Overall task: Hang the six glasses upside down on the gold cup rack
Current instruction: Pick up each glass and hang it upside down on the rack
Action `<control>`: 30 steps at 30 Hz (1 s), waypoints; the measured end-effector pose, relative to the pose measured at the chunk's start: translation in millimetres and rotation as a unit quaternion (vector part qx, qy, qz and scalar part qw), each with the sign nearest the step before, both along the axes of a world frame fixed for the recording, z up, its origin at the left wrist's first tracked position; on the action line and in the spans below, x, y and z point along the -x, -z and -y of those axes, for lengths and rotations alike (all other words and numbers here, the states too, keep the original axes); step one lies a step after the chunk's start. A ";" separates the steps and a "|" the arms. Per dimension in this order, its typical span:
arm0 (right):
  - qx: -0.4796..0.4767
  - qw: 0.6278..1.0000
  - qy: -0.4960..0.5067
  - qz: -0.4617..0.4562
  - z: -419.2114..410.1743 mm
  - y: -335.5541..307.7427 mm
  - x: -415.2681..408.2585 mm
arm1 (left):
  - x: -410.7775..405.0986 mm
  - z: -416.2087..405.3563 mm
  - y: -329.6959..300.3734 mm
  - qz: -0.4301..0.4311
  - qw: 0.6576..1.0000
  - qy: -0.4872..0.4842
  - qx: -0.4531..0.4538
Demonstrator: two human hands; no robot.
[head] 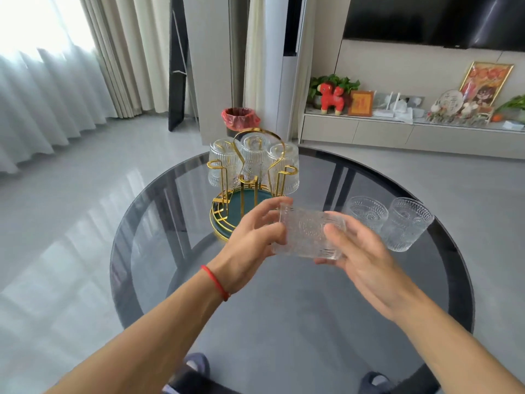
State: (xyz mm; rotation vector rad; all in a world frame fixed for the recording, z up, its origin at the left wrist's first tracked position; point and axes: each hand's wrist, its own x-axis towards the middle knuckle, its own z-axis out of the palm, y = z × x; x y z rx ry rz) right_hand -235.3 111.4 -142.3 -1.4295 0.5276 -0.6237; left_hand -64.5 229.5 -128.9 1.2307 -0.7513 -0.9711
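The gold cup rack [257, 163] with its green round tray stands at the far left of the dark glass table [284, 308]. Three patterned clear glasses hang upside down on its far pegs: one on the left [223, 163], one in the middle [254, 155], one on the right [284, 166]. Both hands hold a fourth glass [308, 236] above the table, just in front of the rack, tilted nearly on its side. My left hand [252, 237] grips its left end and my right hand [360, 260] its right end. Two more glasses, one nearer the rack [366, 213] and one further right [406, 224], stand upright to the right.
The round table's edge curves close around the rack and the standing glasses. A bin with a red liner [240, 120] stands on the floor behind the rack. A low cabinet with ornaments runs along the right wall. My slippered feet show under the glass.
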 end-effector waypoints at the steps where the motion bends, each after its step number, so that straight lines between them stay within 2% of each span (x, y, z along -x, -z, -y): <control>1: 0.032 0.999 0.018 0.000 0.0 -5.7 -3.6 | -9.0 -0.5 -1.0 0.037 0.999 0.001 -0.006; 3: 0.143 0.989 0.044 -0.009 1.1 -20.5 -11.1 | -28.8 -1.7 2.9 0.114 0.992 -0.017 -0.046; 4: 0.196 0.980 0.045 -0.011 1.7 -28.8 -14.8 | -37.3 -3.3 7.4 0.180 0.979 -0.032 -0.085; 5: 0.238 0.970 0.040 -0.007 2.3 -37.4 -18.9 | -43.8 -5.6 11.9 0.277 0.951 -0.050 -0.126; 7: 0.282 0.959 0.024 0.024 1.2 -57.7 -29.1 | -49.4 -10.9 25.3 0.491 0.849 -0.069 -0.179; 8: 0.291 0.956 0.020 0.039 -0.1 -68.5 -36.5 | -48.0 -12.2 31.5 0.559 0.806 -0.066 -0.182; 9: 0.303 0.951 0.025 0.050 -1.5 -79.0 -46.2 | -45.5 -12.1 36.8 0.593 0.781 -0.059 -0.185; 15: 0.365 0.925 0.100 0.043 -18.9 -110.2 -124.5 | -34.6 -6.3 46.9 0.637 0.740 -0.031 -0.215; 20: 0.376 0.922 0.095 -0.012 -23.7 -109.9 -171.0 | -34.5 -8.6 49.2 0.658 0.716 -0.009 -0.231; 27: 0.468 0.870 0.084 -0.131 -18.9 -92.0 -207.8 | -33.1 -10.2 50.7 0.688 0.682 -0.003 -0.248; 30: 0.489 0.855 0.068 -0.158 -16.9 -82.3 -215.2 | -37.8 -11.0 50.8 0.690 0.685 -0.010 -0.235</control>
